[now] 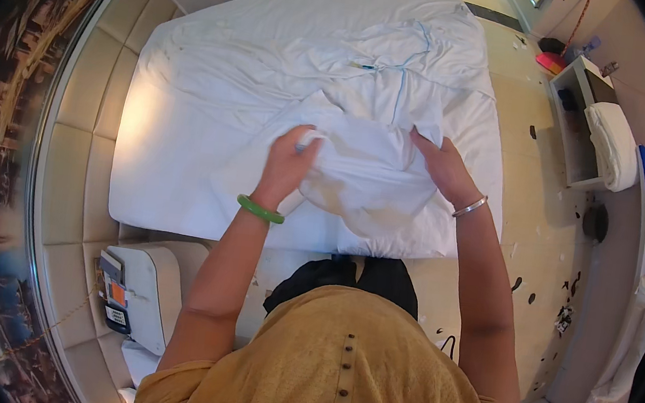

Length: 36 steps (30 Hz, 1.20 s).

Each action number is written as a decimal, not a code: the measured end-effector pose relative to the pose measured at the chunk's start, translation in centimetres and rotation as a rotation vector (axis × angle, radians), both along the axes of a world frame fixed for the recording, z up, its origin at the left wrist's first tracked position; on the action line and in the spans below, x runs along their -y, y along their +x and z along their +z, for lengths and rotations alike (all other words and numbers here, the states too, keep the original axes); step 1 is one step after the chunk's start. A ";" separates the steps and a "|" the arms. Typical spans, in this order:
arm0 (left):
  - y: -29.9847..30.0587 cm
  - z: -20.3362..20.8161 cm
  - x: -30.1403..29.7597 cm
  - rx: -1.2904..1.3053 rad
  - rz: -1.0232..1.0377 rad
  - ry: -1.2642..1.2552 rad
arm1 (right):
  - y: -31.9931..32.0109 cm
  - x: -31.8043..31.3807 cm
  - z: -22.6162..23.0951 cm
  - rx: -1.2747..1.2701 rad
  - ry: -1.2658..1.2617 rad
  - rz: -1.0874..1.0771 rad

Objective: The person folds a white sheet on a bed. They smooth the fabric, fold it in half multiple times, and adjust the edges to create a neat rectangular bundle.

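Note:
A piece of white bed linen (377, 172) hangs bunched and folded between my two hands, above the near part of the bed. My left hand (291, 158), with a green bangle on its wrist, grips one side of it, thumb and fingers closed on the fabric. On the other side, my right hand (445, 170), below which sits a silver bangle, pinches another fold. The bed (169, 184) beneath has a white covering, smooth at the near left. Farther back lies rumpled white bedding (299, 56) with a thin light-blue line across it.
A padded beige headboard panel (73, 157) runs along the left. By the near left stands a white bedside table (146, 285) with papers and a dark device. On the right, a wall shelf (577, 127) carries a folded white towel (611, 147). Dark scraps (564, 317) litter the floor.

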<state>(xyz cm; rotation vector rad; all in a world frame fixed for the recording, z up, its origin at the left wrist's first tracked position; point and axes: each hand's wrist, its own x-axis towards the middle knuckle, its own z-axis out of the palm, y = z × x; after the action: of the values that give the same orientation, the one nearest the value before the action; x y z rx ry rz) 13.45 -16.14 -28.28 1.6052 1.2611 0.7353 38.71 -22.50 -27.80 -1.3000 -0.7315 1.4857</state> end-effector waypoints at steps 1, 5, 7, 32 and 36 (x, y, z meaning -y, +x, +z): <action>-1.1 -1.6 -0.9 0.045 0.015 0.119 | 0.9 0.1 -1.0 0.182 -0.049 -0.005; -1.7 -4.8 0.6 0.261 0.092 -0.140 | 2.7 3.4 -2.9 0.548 -0.023 0.504; -2.0 -8.7 2.7 0.185 -0.044 -0.131 | 3.7 4.1 -7.3 0.985 -0.222 1.067; -1.4 14.2 -1.8 0.039 0.235 1.019 | 10.3 3.0 13.0 1.232 0.946 -0.314; -6.0 12.2 2.2 0.230 -0.049 0.678 | 9.3 8.3 11.0 1.147 0.740 0.241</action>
<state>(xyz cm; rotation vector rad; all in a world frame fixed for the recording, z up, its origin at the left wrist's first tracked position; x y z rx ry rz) 7.46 -18.39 -16.05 1.9951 0.8380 1.3736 47.97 -30.82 -16.78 -1.3938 -1.9891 0.3651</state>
